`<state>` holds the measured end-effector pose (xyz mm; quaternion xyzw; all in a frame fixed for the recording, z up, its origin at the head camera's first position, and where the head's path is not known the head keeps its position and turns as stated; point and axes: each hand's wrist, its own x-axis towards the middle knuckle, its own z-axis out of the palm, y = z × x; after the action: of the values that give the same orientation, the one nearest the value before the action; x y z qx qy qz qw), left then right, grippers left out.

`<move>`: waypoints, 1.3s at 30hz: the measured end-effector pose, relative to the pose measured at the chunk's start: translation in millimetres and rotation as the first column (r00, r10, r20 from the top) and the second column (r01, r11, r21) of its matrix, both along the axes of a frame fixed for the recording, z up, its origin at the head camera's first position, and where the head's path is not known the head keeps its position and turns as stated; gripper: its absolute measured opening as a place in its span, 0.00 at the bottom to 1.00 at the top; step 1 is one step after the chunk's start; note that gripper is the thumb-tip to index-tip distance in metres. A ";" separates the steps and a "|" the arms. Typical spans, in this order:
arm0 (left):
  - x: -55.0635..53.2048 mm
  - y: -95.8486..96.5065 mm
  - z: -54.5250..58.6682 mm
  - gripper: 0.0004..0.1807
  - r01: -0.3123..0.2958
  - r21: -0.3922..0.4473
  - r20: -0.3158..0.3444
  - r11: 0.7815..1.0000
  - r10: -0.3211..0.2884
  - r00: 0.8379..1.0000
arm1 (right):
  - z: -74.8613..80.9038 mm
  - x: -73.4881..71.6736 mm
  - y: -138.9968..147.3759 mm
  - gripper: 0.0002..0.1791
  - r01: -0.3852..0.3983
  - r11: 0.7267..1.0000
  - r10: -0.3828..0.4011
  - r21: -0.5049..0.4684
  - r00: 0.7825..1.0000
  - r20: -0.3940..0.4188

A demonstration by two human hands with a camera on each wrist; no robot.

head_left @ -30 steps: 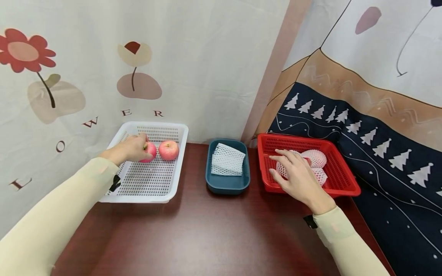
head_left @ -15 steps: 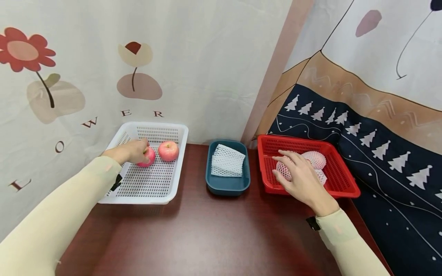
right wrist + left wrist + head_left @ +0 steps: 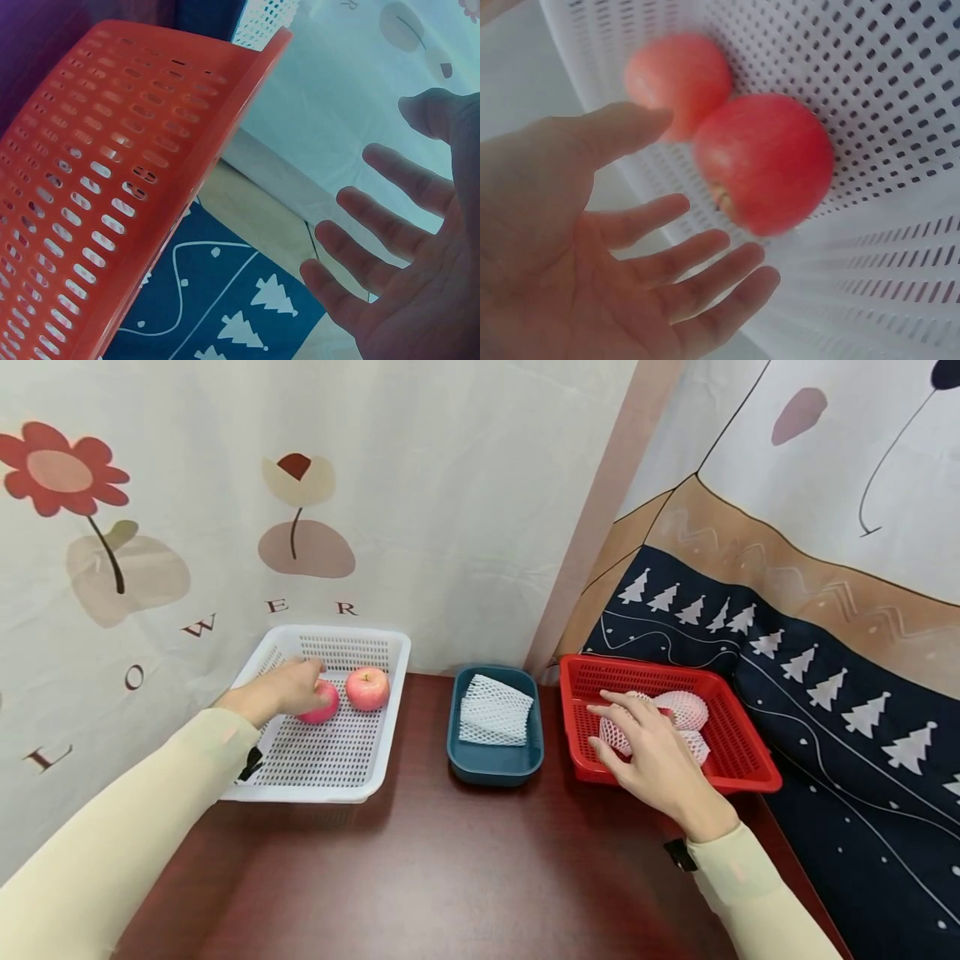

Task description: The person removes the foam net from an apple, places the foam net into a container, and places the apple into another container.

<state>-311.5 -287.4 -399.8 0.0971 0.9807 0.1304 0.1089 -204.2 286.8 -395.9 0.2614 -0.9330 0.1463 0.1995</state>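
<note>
In the white basket (image 3: 322,783) on the left, two red apples, a right one (image 3: 367,688) and a left one (image 3: 321,703), lie side by side. My left hand (image 3: 283,687) hovers over the left apple. Its fingers are loosely spread and hold nothing in the left wrist view, with the apples just beyond the fingertips. Over the red basket (image 3: 738,777) my right hand (image 3: 656,752) hangs with fingers apart, also holding nothing. Beneath and beside it lie several apples in white foam nets, such as the far one (image 3: 686,710); the hand partly hides them.
Between the baskets stands a dark blue tray (image 3: 491,767) with flat white foam netting (image 3: 497,710) in it. All three containers sit on a dark red-brown table (image 3: 450,868). A printed curtain (image 3: 465,527) closes off the back and right side.
The left apple sits slightly nearer to me than a second ago, its stem no longer visible in the head view. My left hand has shifted slightly; my right hand stays over the red basket.
</note>
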 end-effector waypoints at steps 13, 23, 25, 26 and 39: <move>35.6 37.0 26.5 0.35 -0.047 0.060 -0.209 0.997 0.058 0.976 | -1.5 12.9 -4.4 0.34 -0.015 1.000 0.015 -0.004 1.000 0.015; 69.2 87.3 31.5 0.27 0.053 0.079 -0.401 0.995 -0.016 0.916 | -5.0 12.5 0.0 0.33 -0.020 0.999 0.020 -0.025 1.000 -0.001; 72.7 95.9 29.9 0.26 0.075 0.094 -0.442 0.993 -0.026 0.897 | -6.1 11.7 1.7 0.33 -0.015 1.000 0.014 -0.028 1.000 -0.002; 74.2 99.9 29.1 0.27 0.086 0.097 -0.456 0.991 -0.033 0.889 | -6.7 11.2 2.7 0.33 -0.011 1.000 0.011 -0.029 1.000 -0.003; 94.5 140.5 13.3 0.26 0.229 0.146 -0.575 0.962 -0.106 0.811 | -6.7 2.7 9.8 0.31 0.018 0.999 -0.018 -0.030 1.000 -0.002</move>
<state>-216.9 -147.0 -386.5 0.2284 0.9374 0.1876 -0.1842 -201.6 296.5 -402.5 0.2503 -0.9327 0.1583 0.2056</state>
